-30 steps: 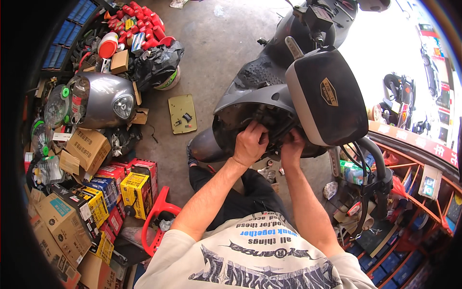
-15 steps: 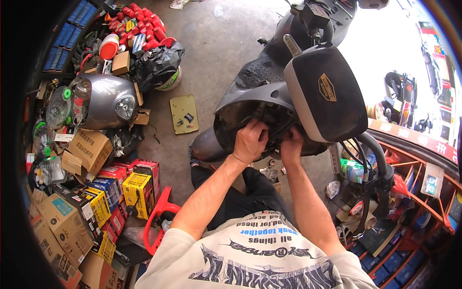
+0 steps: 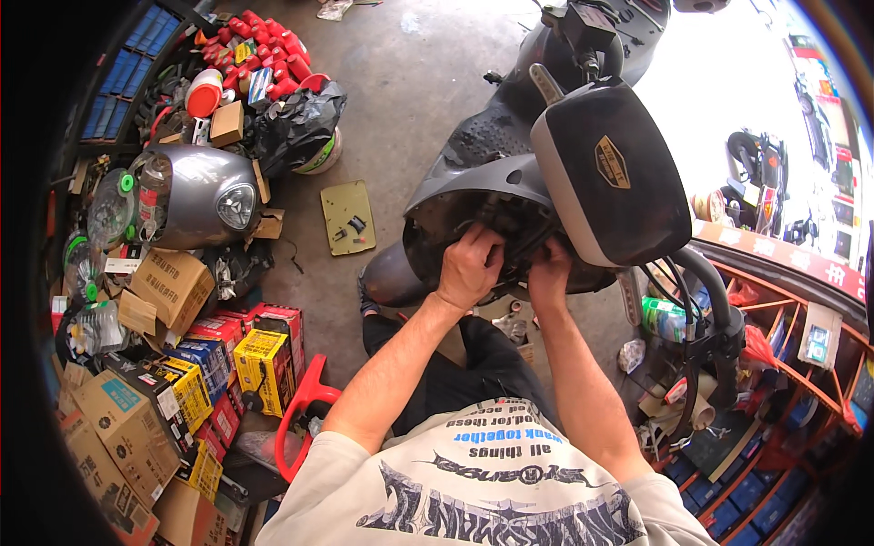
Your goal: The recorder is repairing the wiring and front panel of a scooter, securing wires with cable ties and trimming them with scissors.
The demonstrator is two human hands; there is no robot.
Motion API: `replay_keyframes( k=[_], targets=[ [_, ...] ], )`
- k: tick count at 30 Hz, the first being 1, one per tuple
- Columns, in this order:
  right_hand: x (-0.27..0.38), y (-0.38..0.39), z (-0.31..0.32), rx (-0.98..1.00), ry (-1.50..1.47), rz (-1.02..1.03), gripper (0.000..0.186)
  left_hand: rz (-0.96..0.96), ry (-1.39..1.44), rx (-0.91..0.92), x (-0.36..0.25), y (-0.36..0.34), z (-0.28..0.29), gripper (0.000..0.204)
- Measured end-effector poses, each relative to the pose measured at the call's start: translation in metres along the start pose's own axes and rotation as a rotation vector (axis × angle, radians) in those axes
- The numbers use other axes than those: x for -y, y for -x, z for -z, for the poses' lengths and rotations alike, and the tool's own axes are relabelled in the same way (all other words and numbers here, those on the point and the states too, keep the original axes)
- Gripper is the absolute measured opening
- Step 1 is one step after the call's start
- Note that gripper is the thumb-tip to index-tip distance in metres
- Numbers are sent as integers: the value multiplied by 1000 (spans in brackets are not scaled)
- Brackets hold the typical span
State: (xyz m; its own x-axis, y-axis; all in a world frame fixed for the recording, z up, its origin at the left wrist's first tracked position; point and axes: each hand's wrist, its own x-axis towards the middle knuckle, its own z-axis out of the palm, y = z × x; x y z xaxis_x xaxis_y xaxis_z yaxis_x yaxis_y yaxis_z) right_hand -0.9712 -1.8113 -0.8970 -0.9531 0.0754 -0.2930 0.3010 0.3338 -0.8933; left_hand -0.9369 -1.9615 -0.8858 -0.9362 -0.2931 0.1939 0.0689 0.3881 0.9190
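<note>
A grey motor scooter (image 3: 487,141) stands in front of me, its front body open as a dark cavity with black parts and wires inside. My left hand (image 3: 471,266) reaches into the opening from the left, fingers bent and closed around something too dark and covered to make out. Beside it, a little to the right, my right hand (image 3: 549,277) is also in the cavity, its fingers pinched together and their tips partly hidden among the dark parts. A black-and-light-grey cover (image 3: 608,177) with a badge hangs just above and right of my right hand.
On the floor to the left lies a yellowish tray (image 3: 349,218) holding small dark parts. A grey shell with a headlight (image 3: 205,198) rests among bottles and cartons. Stacked boxes (image 3: 266,369) and a red plastic frame (image 3: 309,400) stand near-left; an orange rack (image 3: 774,364) is at right.
Both hands stay inside the scooter's front opening with almost the same grip. The whole view has shifted very slightly; nothing has visibly been taken out or let go.
</note>
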Motion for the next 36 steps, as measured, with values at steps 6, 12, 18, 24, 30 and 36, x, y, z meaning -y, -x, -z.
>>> replay_keyframes(
  k=[6, 12, 18, 24, 30, 36],
  targets=[
    [5, 1, 1, 46, 8, -33, 23, 1, 0, 16, 2, -1, 1, 16],
    [1, -1, 2, 82, 11, -33, 24, 35, 29, 53, 1, -7, 4, 15],
    [-10, -5, 4, 62, 94, -30, 21, 88, 85, 106, 2, -13, 8, 11],
    [-7, -6, 6, 118, -17, -108, 18, 205, 124, 179, 3, -16, 12, 9],
    [8, -3, 7, 185, -78, -218, 25, 272, 166, 198, 10, -13, 13, 11],
    [-13, -4, 3, 148, -253, -225, 29, 230, 136, 150, 5, -10, 12, 12]
  ],
)
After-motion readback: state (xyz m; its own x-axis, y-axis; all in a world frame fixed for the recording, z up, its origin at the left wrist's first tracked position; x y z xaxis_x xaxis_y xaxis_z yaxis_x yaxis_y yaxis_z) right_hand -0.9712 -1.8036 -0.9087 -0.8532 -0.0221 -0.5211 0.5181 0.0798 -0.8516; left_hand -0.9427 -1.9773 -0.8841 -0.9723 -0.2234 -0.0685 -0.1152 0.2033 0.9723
